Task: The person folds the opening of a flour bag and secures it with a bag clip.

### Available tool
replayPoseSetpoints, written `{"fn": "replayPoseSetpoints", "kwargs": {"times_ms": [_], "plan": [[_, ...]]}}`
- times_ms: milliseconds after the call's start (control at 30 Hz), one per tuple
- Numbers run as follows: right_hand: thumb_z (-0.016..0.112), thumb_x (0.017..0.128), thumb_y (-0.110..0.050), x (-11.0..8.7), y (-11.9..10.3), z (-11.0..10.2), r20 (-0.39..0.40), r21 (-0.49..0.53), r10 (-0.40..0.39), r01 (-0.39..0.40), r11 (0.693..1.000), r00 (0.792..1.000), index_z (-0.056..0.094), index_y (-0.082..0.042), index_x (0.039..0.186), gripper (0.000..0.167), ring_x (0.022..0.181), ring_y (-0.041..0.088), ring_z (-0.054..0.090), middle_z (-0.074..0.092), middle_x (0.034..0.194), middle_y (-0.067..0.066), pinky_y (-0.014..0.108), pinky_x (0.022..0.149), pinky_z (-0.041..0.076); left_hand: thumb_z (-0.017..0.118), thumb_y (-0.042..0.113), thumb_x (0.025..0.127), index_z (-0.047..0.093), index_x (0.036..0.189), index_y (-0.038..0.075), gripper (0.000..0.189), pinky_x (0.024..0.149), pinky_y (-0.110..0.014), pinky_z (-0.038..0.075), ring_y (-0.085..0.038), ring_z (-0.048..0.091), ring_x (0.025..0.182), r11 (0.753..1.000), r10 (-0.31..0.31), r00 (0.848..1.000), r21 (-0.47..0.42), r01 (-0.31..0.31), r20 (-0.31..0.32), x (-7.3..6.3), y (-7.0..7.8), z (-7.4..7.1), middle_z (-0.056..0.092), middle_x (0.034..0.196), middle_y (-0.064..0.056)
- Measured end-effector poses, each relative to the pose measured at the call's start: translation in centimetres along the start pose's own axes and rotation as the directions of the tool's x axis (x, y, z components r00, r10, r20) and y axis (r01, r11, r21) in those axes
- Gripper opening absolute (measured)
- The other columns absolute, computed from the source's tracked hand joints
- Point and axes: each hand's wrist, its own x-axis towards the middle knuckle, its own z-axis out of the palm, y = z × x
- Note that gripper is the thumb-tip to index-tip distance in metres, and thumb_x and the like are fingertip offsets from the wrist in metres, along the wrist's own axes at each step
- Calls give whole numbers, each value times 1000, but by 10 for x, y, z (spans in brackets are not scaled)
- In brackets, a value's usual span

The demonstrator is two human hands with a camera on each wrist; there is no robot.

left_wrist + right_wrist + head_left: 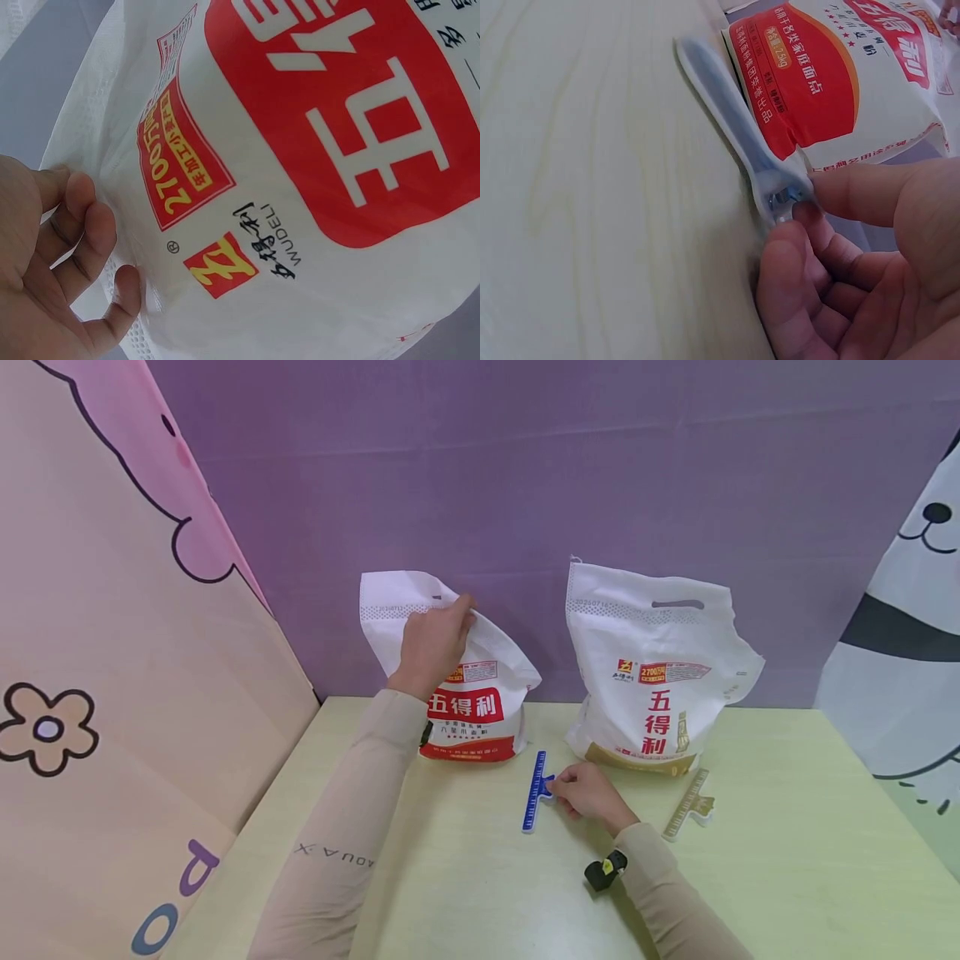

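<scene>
A white flour bag with a red label [471, 703] stands at the back of the table, its top slanting down to the right. My left hand [438, 639] grips this bag by its upper edge; in the left wrist view the curled fingers [96, 225] lie against the white material. My right hand [588, 793] pinches the star-shaped handle of a blue sealing clip [534, 793] between thumb and fingers. The right wrist view shows the clip [727, 105] from its side, close over the table, with the thumb [862, 191] on its handle.
A second flour bag [651, 652], with gold at its base and a slot in its top, stands to the right. In front of it lies a gold clip [686, 806]. A purple cloth wall [525, 485] rises behind the wooden table [465, 860]; printed panels flank it.
</scene>
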Motion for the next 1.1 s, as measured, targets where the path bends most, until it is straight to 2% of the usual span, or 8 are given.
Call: {"fn": "replayPoseSetpoints", "kwargs": {"times_ms": [400, 733, 900, 1100], "plan": [[60, 92, -22, 1, 0, -2, 15, 54, 8, -9, 999, 1000, 63, -6, 89, 16, 59, 16, 53, 57, 69, 5, 27, 57, 49, 55, 31, 95, 52, 118, 24, 25, 76, -42, 54, -24, 63, 79, 1000, 18, 1000, -5, -18, -17, 2, -1, 1, 70, 101, -4], [58, 93, -19, -2, -1, -4, 39, 106, -1, -3, 994, 999, 62, -4, 91, 15, 70, 18, 63, 65, 90, 9, 31, 61, 55, 56, 32, 94, 52, 119, 24, 26, 79, -44, 54, -25, 64, 81, 1000, 8, 1000, -13, -8, -17, 0, -2, 3, 70, 103, -4], [56, 94, -19, -3, -3, -7, 48, 123, 0, -6, 992, 999, 61, -5, 95, 15, 70, 19, 64, 66, 89, 10, 32, 64, 55, 55, 31, 94, 53, 119, 24, 26, 80, -43, 53, -24, 63, 81, 1000, 9, 1000, -22, -10, -14, 1, -1, 3, 69, 103, -4], [57, 94, -20, -2, -6, -11, 19, 127, -49, 46, 991, 999, 61, -7, 93, 13, 73, 18, 64, 65, 89, 9, 31, 67, 54, 55, 31, 94, 53, 119, 24, 26, 79, -43, 53, -24, 62, 80, 1000, 4, 1000, -23, -4, -6, 1, -1, 2, 69, 103, -4]]}}
